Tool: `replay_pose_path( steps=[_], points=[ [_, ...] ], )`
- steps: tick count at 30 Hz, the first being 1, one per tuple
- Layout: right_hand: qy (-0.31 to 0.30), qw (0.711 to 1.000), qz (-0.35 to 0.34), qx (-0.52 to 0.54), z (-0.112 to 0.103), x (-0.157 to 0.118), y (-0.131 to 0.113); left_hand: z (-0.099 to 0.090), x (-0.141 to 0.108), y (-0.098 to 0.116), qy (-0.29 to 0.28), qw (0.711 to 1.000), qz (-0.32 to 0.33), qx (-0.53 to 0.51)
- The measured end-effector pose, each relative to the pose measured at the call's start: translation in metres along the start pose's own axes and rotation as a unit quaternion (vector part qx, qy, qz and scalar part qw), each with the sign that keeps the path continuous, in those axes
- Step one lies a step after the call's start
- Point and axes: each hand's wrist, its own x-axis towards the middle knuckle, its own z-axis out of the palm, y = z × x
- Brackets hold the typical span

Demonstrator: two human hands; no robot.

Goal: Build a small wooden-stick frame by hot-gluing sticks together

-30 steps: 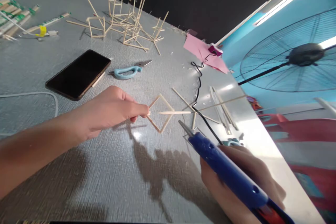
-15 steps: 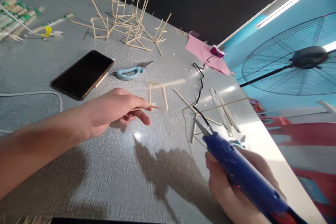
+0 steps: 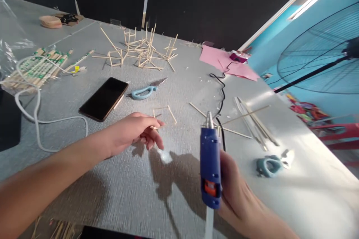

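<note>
Head view: near the phone (image 3: 103, 99), left hand (image 3: 140, 129) is fingertip-pinching a stick frame (image 3: 172, 114). Right hand (image 3: 238, 190) is clamping fingers around a glue gun (image 3: 209, 153).

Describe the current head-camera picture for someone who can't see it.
A person's right hand holds a blue glue gun, nozzle pointing away, while the left hand holds a frame of thin sticks over a gray table. Beyond are a phone, blue-handled scissors and larger stick structures.

The glue gun (image 3: 210, 153) was blue and orange, the stick frame (image 3: 172, 114) pale tan — the table (image 3: 179, 91) streaky grey, paper (image 3: 213, 58) near its far edge pink.
</note>
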Motion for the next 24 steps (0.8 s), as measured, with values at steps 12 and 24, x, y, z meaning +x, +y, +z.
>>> replay_pose_path(
  steps=[12, 24],
  points=[
    [-0.061, 0.996, -0.013, -0.061, 0.001, 0.020, -0.010, 0.006, -0.003, -0.001, 0.124, 0.986, 0.056, 0.095],
    [-0.058, 0.995, -0.019, -0.075, 0.005, 0.018, -0.016, 0.024, -0.020, 0.009, 0.190, 0.967, 0.080, 0.151]
  ],
)
